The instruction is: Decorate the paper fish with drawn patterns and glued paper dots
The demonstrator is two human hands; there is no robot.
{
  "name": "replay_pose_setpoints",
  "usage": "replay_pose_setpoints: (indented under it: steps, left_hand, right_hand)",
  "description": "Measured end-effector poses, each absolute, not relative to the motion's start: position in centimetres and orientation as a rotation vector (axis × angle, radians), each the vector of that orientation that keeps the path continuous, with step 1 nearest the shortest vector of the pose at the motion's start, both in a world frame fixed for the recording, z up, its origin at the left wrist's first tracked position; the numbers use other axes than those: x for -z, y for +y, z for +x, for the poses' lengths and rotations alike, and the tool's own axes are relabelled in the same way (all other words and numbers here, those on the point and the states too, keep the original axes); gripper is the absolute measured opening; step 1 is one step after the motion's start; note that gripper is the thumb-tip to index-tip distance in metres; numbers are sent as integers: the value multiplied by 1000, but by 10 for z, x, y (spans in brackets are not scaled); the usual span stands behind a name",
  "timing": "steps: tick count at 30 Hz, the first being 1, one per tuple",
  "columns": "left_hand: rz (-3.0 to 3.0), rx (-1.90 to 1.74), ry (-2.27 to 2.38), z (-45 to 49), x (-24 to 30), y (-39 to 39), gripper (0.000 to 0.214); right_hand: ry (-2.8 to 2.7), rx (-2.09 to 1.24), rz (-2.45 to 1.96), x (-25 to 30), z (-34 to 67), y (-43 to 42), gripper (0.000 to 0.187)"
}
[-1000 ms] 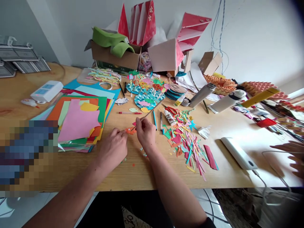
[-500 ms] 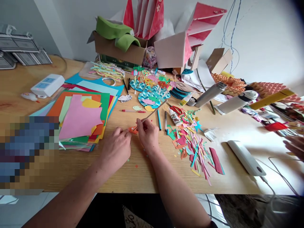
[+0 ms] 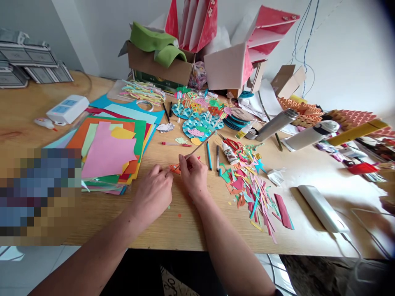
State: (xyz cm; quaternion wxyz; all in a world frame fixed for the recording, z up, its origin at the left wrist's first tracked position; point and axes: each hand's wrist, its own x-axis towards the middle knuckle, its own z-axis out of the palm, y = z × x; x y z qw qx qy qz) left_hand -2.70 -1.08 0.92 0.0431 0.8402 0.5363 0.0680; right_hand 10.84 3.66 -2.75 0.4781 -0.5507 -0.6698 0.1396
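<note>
- While the view falls on a long plywood table, a white wall rises behind it, and a cardboard box stuffed with green foam stands at the far edge among red-and-white paper constructions.
- The near table edge runs just below the wrists, with tiled floor beyond it; only a few paper specks dot the wood in front of the hands.
- To the left, a stack of coloured card lies close to the left hand; to the right, a heap of paper scraps lies beyond the right hand, with red-handled scissors and a glue bottle at its far end.
- A blurred hand, apparently another person's, shows at the right edge.
- The orange paper cut-out sits between the left hand and the right hand, just above the table.
- The left hand's fingers are curled closed at the cut-out's left end, while the right hand pinches a thin wooden stick, its lower end at the cut-out.
</note>
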Motion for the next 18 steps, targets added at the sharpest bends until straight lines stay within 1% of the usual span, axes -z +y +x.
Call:
replay_pose_setpoints:
  steps: [18]
  left_hand:
    - [2545,-186,1634,-27,-12,-12,27]
  right_hand:
    - [-1665,-331,-1327,29,108,38,35]
